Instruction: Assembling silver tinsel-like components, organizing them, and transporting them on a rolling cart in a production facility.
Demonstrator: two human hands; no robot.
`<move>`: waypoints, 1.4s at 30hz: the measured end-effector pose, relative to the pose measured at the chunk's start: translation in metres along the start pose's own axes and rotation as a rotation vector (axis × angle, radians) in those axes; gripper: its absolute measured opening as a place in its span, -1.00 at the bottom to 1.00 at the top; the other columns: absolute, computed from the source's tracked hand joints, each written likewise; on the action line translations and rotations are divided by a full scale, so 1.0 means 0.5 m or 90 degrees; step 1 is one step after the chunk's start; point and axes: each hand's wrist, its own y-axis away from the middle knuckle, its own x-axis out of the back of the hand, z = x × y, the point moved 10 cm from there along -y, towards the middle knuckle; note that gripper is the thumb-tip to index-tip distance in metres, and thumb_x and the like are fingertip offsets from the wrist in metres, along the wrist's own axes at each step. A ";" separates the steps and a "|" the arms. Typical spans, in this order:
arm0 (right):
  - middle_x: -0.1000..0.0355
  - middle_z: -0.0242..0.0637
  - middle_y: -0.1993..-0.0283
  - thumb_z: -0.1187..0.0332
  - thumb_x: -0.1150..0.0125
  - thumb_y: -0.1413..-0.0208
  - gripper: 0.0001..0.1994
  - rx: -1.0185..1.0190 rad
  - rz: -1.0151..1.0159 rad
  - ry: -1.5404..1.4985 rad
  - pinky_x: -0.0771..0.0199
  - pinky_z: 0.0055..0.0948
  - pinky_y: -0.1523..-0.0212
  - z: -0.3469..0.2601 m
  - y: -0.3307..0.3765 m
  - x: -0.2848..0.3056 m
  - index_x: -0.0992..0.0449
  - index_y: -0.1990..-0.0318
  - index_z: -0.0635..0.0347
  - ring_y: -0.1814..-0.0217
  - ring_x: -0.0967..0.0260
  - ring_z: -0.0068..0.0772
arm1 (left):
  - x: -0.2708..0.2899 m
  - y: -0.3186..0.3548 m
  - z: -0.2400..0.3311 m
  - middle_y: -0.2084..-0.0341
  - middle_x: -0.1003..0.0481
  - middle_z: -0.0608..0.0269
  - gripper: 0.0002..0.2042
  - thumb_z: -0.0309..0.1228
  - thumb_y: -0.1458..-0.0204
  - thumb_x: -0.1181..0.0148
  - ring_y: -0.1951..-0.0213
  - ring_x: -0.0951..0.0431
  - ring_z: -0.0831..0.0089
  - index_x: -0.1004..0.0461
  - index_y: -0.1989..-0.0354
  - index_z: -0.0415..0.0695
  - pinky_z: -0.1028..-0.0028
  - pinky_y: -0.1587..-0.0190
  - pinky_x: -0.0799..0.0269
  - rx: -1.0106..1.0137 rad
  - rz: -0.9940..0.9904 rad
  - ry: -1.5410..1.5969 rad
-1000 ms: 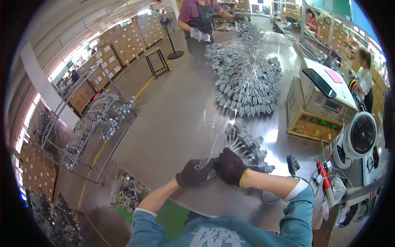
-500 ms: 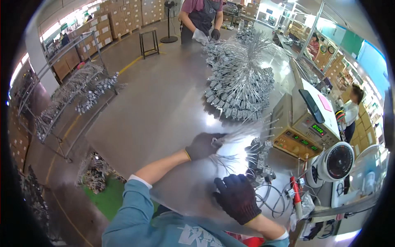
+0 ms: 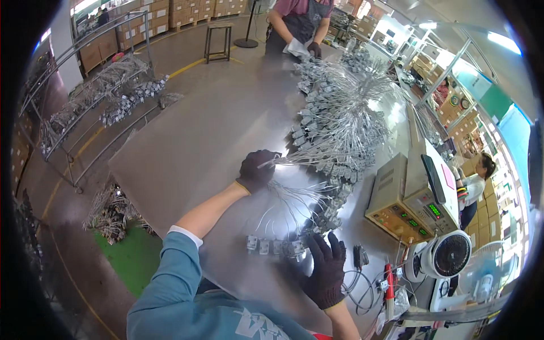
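My left hand (image 3: pixel 258 171), in a dark glove, is closed around a bunch of thin silvery wires (image 3: pixel 300 157) that fans out to the right, toward a heap. My right hand (image 3: pixel 327 273), gloved too, lies low over the metal table (image 3: pixel 187 144) with its fingers spread. Its fingertips are beside a short row of small grey metal-cased parts (image 3: pixel 273 247); whether they touch is unclear. More loose wires (image 3: pixel 292 198) spread between my hands. Beyond them a large heap of grey parts with wires (image 3: pixel 351 122) covers the table's right side.
On the right stand a bench instrument (image 3: pixel 411 198) with green digits, a small round fan (image 3: pixel 447 253), a red-handled tool (image 3: pixel 389 283) and a coiled cable (image 3: pixel 362 289). A co-worker (image 3: pixel 300 25) handles parts at the far end. A wire-laden rack (image 3: pixel 96 96) is at left.
My left hand has drawn back leftward with the wires. The row of grey parts now lies left of my right hand, whose fingers have spread. The whole view has shifted slightly.
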 end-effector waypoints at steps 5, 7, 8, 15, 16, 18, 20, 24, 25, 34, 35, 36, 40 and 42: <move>-0.46 -0.07 -0.34 0.19 -0.54 -0.08 -0.30 0.043 -0.050 0.018 -0.10 0.26 -0.55 -0.042 -0.035 -0.053 -0.43 -0.35 0.19 -0.54 -0.23 0.13 | 0.021 -0.006 -0.012 0.23 -0.63 0.10 -0.68 -0.42 -0.04 -0.22 0.15 -0.63 0.05 -0.68 0.01 0.07 0.08 0.07 -0.54 -0.059 0.028 0.010; -0.52 -0.05 -0.27 0.25 -0.51 -0.10 -0.34 0.052 0.007 -0.083 -0.26 0.19 -0.48 -0.052 -0.042 -0.058 -0.43 -0.34 0.24 -0.42 -0.39 0.11 | 0.018 -0.006 -0.015 0.24 -0.63 0.10 -0.69 -0.42 -0.04 -0.21 0.15 -0.63 0.04 -0.68 0.02 0.06 0.08 0.07 -0.55 -0.068 0.039 0.004; -0.52 -0.05 -0.27 0.25 -0.51 -0.10 -0.34 0.049 0.006 -0.085 -0.26 0.19 -0.48 -0.055 -0.045 -0.066 -0.43 -0.34 0.24 -0.42 -0.39 0.11 | 0.010 -0.009 -0.020 0.24 -0.63 0.10 -0.69 -0.42 -0.04 -0.20 0.16 -0.63 0.04 -0.68 0.03 0.06 0.08 0.06 -0.55 -0.056 0.023 -0.007; -0.61 0.09 -0.07 0.30 -0.49 -0.13 -0.41 -0.076 0.023 -0.211 -0.66 -0.02 -0.09 -0.050 -0.048 -0.070 -0.45 -0.28 0.33 -0.06 -0.62 0.16 | 0.024 -0.044 0.007 0.24 -0.64 0.11 -0.72 -0.49 0.02 -0.21 0.18 -0.64 0.04 -0.70 0.12 -0.01 0.12 0.09 -0.56 -0.094 0.043 0.020; -0.60 0.11 -0.08 0.32 -0.47 -0.15 -0.43 -0.134 0.012 -0.267 -0.67 -0.01 -0.06 -0.028 -0.046 -0.077 -0.45 -0.28 0.32 -0.05 -0.62 0.18 | 0.041 -0.042 0.019 0.23 -0.65 0.10 -0.72 -0.51 0.03 -0.22 0.17 -0.64 0.04 -0.69 0.13 -0.02 0.13 0.09 -0.56 -0.139 0.081 0.056; -0.59 0.13 -0.11 0.44 -0.36 -0.23 -0.46 -0.152 0.056 -0.313 -0.66 -0.01 -0.06 -0.001 -0.058 -0.056 -0.40 -0.36 0.29 -0.06 -0.62 0.23 | 0.024 -0.045 0.021 0.22 -0.65 0.06 -0.71 -0.53 0.05 -0.22 0.17 -0.64 0.01 -0.68 0.13 -0.06 0.14 0.09 -0.56 -0.117 0.057 0.068; -0.56 0.10 -0.20 0.44 -0.37 -0.18 -0.39 -0.112 0.033 -0.226 -0.56 0.01 -0.27 0.029 -0.053 -0.061 -0.36 -0.40 0.26 -0.22 -0.58 0.08 | 0.020 -0.046 0.021 0.24 -0.64 0.04 -0.72 -0.51 0.06 -0.25 0.19 -0.64 -0.01 -0.67 0.13 -0.07 0.13 0.07 -0.56 -0.100 0.067 0.052; -0.52 -0.13 -0.29 0.30 -0.41 -0.10 -0.38 -0.037 -0.049 -0.041 0.03 0.20 -0.61 0.066 -0.033 -0.087 -0.42 -0.34 0.20 -0.41 -0.46 -0.11 | 0.013 -0.055 0.044 0.26 -0.64 0.06 -0.71 -0.51 0.07 -0.28 0.19 -0.63 -0.02 -0.66 0.11 -0.08 0.11 0.06 -0.57 -0.128 0.070 0.033; -0.52 -0.13 -0.29 0.30 -0.41 -0.10 -0.38 -0.046 -0.047 -0.041 0.03 0.20 -0.61 0.063 -0.030 -0.087 -0.42 -0.34 0.20 -0.41 -0.46 -0.11 | 0.007 -0.057 0.042 0.26 -0.64 0.06 -0.71 -0.50 0.06 -0.30 0.19 -0.63 -0.03 -0.65 0.11 -0.08 0.10 0.06 -0.57 -0.131 0.070 0.019; -0.61 -0.18 -0.01 0.20 -0.57 -0.02 -0.53 -0.072 -0.064 -0.147 -0.49 -0.05 -0.22 0.115 -0.052 0.009 -0.60 -0.09 0.05 -0.11 -0.54 -0.02 | -0.022 -0.066 0.061 0.24 -0.64 0.08 -0.70 -0.45 0.02 -0.34 0.15 -0.63 0.00 -0.63 0.06 -0.09 0.08 0.05 -0.57 -0.119 0.050 0.009; -0.61 -0.17 -0.01 0.23 -0.57 -0.01 -0.54 -0.091 0.032 -0.093 -0.47 -0.04 -0.24 0.153 -0.056 0.038 -0.61 -0.08 0.06 -0.11 -0.54 0.01 | -0.014 -0.069 0.066 0.23 -0.64 0.08 -0.70 -0.45 0.02 -0.34 0.14 -0.63 0.00 -0.63 0.05 -0.09 0.08 0.05 -0.57 -0.106 0.051 0.002; -0.61 -0.15 -0.02 0.25 -0.57 -0.01 -0.55 -0.110 0.127 -0.040 -0.46 -0.02 -0.25 0.187 -0.067 0.071 -0.61 -0.07 0.07 -0.11 -0.53 0.04 | -0.009 -0.070 0.069 0.23 -0.64 0.08 -0.70 -0.45 0.02 -0.34 0.14 -0.63 0.00 -0.63 0.05 -0.09 0.08 0.05 -0.57 -0.112 0.052 -0.003; -0.52 -0.03 -0.25 0.22 -0.57 -0.02 -0.44 -0.110 0.238 0.024 -0.43 0.00 -0.33 0.286 -0.118 0.103 -0.56 -0.19 0.11 -0.30 -0.44 0.11 | -0.023 -0.066 0.070 0.24 -0.63 0.07 -0.70 -0.45 0.00 -0.32 0.14 -0.63 0.00 -0.63 0.04 -0.09 0.09 0.06 -0.56 -0.118 0.035 -0.012; -0.47 -0.01 -0.32 0.24 -0.53 -0.06 -0.46 -0.114 0.167 -0.021 -0.42 0.00 -0.34 0.322 -0.128 0.036 -0.54 -0.21 0.08 -0.38 -0.39 0.13 | -0.021 -0.056 0.043 0.25 -0.63 0.05 -0.72 -0.45 -0.01 -0.32 0.17 -0.64 0.00 -0.64 0.07 -0.10 0.09 0.06 -0.57 -0.071 0.068 0.188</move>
